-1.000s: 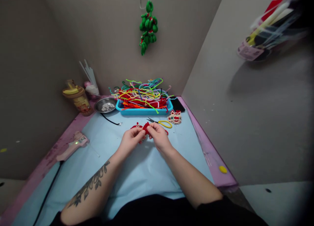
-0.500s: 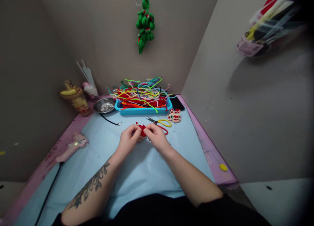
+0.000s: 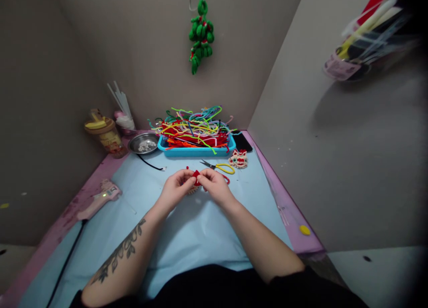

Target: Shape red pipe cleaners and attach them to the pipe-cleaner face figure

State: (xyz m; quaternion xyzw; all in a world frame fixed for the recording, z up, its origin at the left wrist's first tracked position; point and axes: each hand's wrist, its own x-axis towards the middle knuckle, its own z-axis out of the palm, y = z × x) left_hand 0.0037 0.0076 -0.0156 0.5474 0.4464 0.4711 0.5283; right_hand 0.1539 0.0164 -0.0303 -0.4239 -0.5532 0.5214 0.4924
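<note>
Red fuzzy pipe-cleaner piece [image 3: 196,180] is held just above the pale blue table mat [image 3: 187,236], pinched between the fingertips of the left hand [image 3: 174,190] and the right hand [image 3: 216,188], equally near both, its long axis hidden.

Blue tray [image 3: 196,152] at back of worktop [image 3: 187,236], heaped with mixed-colour pipe cleaners [image 3: 194,129]. Steel bowl [image 3: 132,145] just left of it, black phone [image 3: 242,142] right. Yellow-handled scissors [image 3: 219,166] and red-white pipe-cleaner face [image 3: 238,158] before tray. Pink glue gun [image 3: 98,199] at left edge. Green pipe-cleaner ornament [image 3: 200,34] hangs on wall.
</note>
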